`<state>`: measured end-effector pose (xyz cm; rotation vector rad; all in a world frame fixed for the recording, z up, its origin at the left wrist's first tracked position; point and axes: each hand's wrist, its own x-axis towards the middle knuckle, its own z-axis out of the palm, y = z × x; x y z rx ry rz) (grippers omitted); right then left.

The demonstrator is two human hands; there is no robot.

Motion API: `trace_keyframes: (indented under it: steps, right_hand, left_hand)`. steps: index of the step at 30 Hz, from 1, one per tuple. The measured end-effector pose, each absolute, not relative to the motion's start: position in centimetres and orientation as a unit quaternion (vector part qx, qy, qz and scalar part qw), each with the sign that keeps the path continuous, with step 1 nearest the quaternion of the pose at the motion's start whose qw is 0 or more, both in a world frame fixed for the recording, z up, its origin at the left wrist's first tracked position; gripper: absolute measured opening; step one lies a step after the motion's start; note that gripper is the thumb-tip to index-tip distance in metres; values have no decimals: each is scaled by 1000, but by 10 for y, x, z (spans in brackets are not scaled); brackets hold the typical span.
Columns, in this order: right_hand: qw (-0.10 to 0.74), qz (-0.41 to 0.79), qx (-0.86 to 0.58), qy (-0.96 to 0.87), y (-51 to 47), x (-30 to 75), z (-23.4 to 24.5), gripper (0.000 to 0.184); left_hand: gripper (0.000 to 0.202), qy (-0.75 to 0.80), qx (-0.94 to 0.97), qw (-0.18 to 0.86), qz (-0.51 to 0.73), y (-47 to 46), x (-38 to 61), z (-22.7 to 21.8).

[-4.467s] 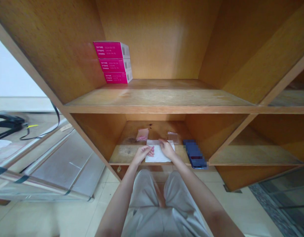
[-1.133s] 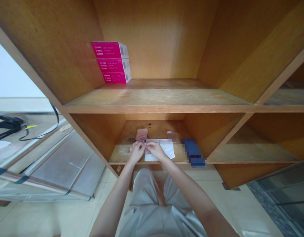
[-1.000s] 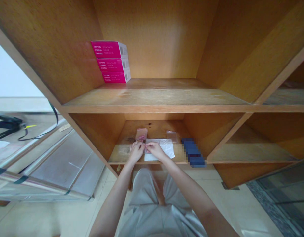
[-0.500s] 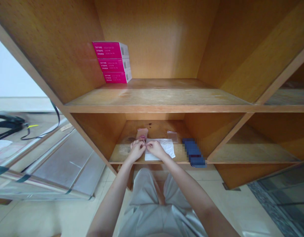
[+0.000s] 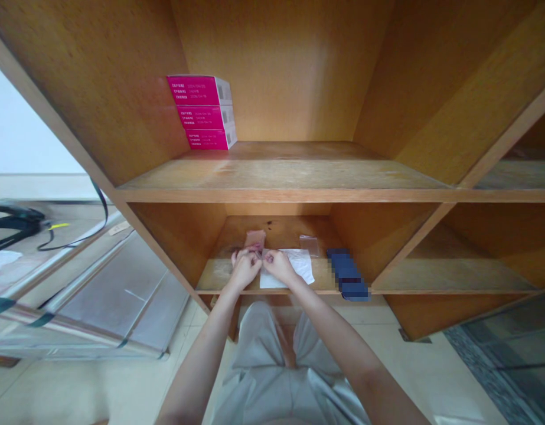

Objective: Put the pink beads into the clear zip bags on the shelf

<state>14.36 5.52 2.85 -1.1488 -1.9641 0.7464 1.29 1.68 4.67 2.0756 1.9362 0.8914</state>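
Note:
My left hand is over the lower shelf with its fingers curled together in a pinch. Close beside it, my right hand is closed the same way, its fingertips just short of the left ones. Whatever they pinch is too small to make out. Right behind my left hand lies a pinkish flat packet, partly covered by the fingers. A white sheet of paper, creased, lies under and beside my right hand. Further back on the right is a small clear plastic bag.
A dark blue object, blurred out, overhangs the shelf's front edge on the right. Three pink boxes are stacked on the upper shelf. Upright wooden dividers bound the compartment. To the left stands a glass-sided case with a black strap on it.
My fingertips have drawn slightly apart, the right hand shifting a little to the right. The packet, paper and clear bag lie where they were.

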Motion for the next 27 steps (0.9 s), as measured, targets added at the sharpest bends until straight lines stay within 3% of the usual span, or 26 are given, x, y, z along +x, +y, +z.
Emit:
trace_keyframes:
  steps: [6, 17, 27]
  right_hand:
    - [390, 268, -379, -795, 51, 144, 36, 14]
    - [344, 254, -353, -832, 56, 141, 35, 35]
    - [278, 318, -311, -851, 67, 134, 43, 24]
  left_hand:
    - [22, 650, 699, 81, 286, 18, 10, 47]
    - [22, 661, 691, 50, 290, 14, 7, 49]
    - [21, 622, 729, 78, 276, 11, 11, 63]
